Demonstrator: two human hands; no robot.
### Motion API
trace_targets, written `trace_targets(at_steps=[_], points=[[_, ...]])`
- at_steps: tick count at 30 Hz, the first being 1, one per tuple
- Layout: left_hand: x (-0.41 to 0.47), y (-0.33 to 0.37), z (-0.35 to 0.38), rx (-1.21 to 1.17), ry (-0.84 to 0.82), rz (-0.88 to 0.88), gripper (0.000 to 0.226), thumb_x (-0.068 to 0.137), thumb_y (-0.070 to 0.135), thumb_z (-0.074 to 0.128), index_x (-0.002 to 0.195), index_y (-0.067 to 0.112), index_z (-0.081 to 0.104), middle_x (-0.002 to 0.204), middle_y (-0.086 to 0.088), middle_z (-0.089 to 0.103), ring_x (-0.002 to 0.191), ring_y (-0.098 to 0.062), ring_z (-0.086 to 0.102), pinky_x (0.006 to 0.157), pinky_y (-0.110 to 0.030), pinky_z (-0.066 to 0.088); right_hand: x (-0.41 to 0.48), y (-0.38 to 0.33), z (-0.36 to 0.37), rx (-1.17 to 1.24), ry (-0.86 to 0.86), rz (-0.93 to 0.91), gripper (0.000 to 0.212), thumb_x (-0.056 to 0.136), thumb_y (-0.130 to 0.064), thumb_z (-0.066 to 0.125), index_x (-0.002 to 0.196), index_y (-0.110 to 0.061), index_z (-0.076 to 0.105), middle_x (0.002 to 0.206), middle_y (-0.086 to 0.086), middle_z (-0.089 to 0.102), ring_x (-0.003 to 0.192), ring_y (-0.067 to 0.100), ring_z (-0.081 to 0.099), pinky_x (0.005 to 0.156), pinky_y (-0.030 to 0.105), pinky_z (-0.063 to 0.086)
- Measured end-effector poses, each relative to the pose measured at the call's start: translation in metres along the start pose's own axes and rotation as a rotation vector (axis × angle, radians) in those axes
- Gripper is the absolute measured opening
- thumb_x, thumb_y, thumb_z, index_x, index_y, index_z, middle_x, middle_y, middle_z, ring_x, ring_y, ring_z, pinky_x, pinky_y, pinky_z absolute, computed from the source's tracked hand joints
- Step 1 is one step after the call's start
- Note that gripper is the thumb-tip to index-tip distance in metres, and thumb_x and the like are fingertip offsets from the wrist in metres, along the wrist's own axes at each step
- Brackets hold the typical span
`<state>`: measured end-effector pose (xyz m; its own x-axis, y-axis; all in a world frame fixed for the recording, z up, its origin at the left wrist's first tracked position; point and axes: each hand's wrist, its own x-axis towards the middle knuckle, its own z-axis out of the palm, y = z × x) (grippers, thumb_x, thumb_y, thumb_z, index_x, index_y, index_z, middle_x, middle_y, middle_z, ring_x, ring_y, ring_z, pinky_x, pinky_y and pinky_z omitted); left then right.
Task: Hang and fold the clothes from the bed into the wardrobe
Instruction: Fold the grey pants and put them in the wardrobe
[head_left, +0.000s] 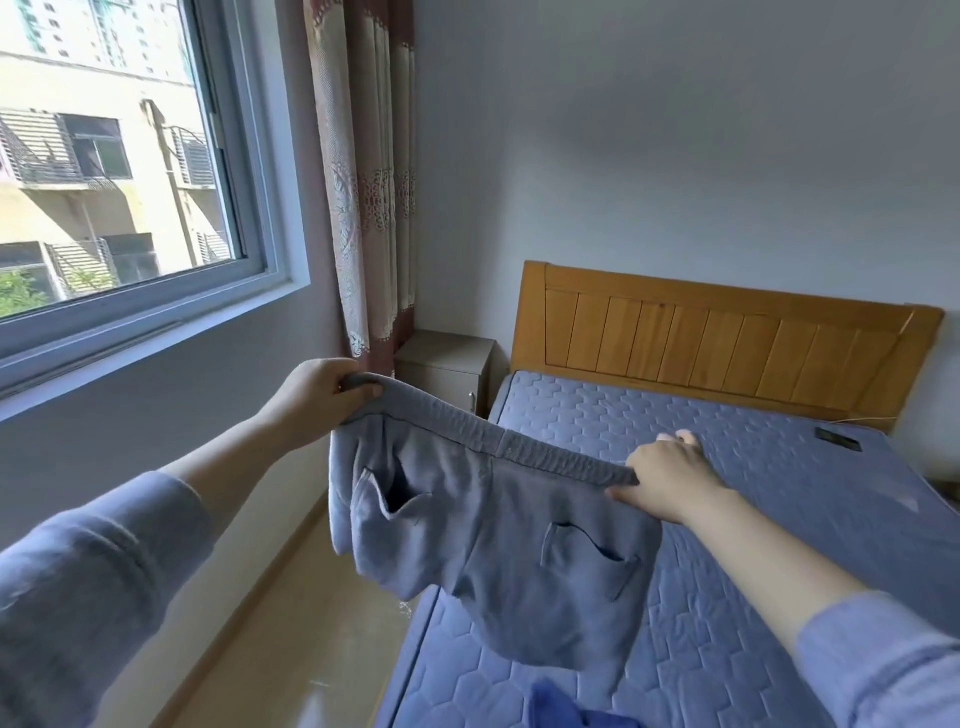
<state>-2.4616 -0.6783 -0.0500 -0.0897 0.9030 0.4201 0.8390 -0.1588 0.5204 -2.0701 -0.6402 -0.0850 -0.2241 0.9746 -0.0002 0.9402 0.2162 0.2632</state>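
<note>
Trousers of grey sweat fabric, gripped at both ends of the elastic waistband and stretched out in the air. Left hand curled round the left end, thumb on top of the band, fingers hidden under the cloth. Right hand closed on the right end, thumb below the band, fingertips pointing away toward the headboard. Waistband pulled nearly straight between the two, sloping down from left to right. Below it, a gaping pocket near the left hand and a patch pocket under the right wrist; cloth sagging in loose folds, with the legs hard to tell apart. Held clear of the bed, over its left edge and the strip of pale floor alongside. Both forearms bare, with blue-grey sleeves pushed back toward the elbows. On the bed's quilted blue top, a small dark object near the far right corner, too small to make out, and a bunch of bright blue cloth at the bottom edge of view, just under the hanging trousers. Beyond, the wooden headboard against a pale wall, a grey bedside cabinet just beside it on the left, a patterned curtain hanging in the corner, and a window on the left wall, facing other buildings.
</note>
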Motion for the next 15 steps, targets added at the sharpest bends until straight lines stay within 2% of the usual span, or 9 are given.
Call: trace_targets(at_steps=[2,4,5,7,10,12,15], points=[[-0.002,0.012,0.007,-0.037,-0.006,-0.006,0.034,0.086,0.030,0.071,0.062,0.011,0.055,0.055,0.004,0.044,0.053,-0.012,0.036,0.049,-0.023,0.031,-0.002,-0.006,0.001,0.053,0.009,0.039,0.049,0.090,-0.063,0.048,0.113,-0.023,0.063,0.122,0.004,0.061,0.125,0.026,0.045,0.112,0.048,0.024],[-0.004,0.029,0.015,-0.081,-0.016,-0.018,0.037,0.084,0.032,0.072,0.067,0.002,0.057,0.057,0.001,0.044,0.054,-0.012,0.036,0.047,-0.018,0.030,-0.005,-0.015,0.001,0.322,0.001,0.056,0.064,0.091,-0.058,0.052,0.143,-0.021,0.043,0.146,0.008,0.045,0.136,0.028,0.038,0.111,0.044,0.031],[-0.004,0.038,0.020,-0.105,-0.032,-0.032,0.038,0.083,0.033,0.073,0.067,0.001,0.058,0.057,0.001,0.043,0.054,-0.012,0.036,0.046,-0.018,0.030,-0.008,-0.021,-0.001,0.491,0.003,0.059,0.068,0.092,-0.054,0.054,0.148,-0.020,0.036,0.151,0.009,0.038,0.139,0.027,0.036,0.110,0.041,0.034],[-0.005,0.054,0.029,-0.155,-0.081,-0.089,0.038,0.082,0.035,0.073,0.067,0.003,0.061,0.058,0.001,0.046,0.055,-0.013,0.038,0.046,-0.020,0.031,-0.012,-0.034,-0.007,0.699,0.060,0.052,0.063,0.092,-0.048,0.057,0.145,-0.019,0.040,0.145,0.007,0.045,0.131,0.024,0.045,0.101,0.035,0.040],[-0.010,0.072,0.045,-0.318,-0.136,-0.210,0.033,0.081,0.036,0.075,0.069,0.006,0.069,0.055,0.003,0.050,0.048,-0.008,0.043,0.044,-0.018,0.038,-0.019,-0.051,-0.021,0.946,0.141,0.032,0.034,0.093,-0.036,0.060,0.119,-0.015,0.063,0.111,0.003,0.066,0.101,0.019,0.061,0.083,0.031,0.050],[-0.012,0.080,0.053,-0.497,-0.133,-0.287,0.035,0.081,0.028,0.077,0.079,-0.006,0.070,0.056,0.000,0.052,0.045,-0.006,0.045,0.043,-0.016,0.045,-0.026,-0.062,-0.028,1.217,0.075,-0.023,0.020,0.095,-0.030,0.060,0.102,-0.014,0.070,0.098,0.003,0.071,0.091,0.020,0.067,0.081,0.034,0.058],[-0.014,0.086,0.052,-0.655,-0.133,-0.359,0.033,0.080,0.022,0.079,0.085,-0.009,0.070,0.072,-0.015,0.066,0.060,-0.018,0.065,0.057,-0.025,0.060,-0.037,-0.078,-0.031,1.413,-0.026,-0.101,0.020,0.094,-0.033,0.062,0.103,-0.017,0.071,0.098,0.002,0.073,0.092,0.016,0.070,0.081,0.029,0.060]])
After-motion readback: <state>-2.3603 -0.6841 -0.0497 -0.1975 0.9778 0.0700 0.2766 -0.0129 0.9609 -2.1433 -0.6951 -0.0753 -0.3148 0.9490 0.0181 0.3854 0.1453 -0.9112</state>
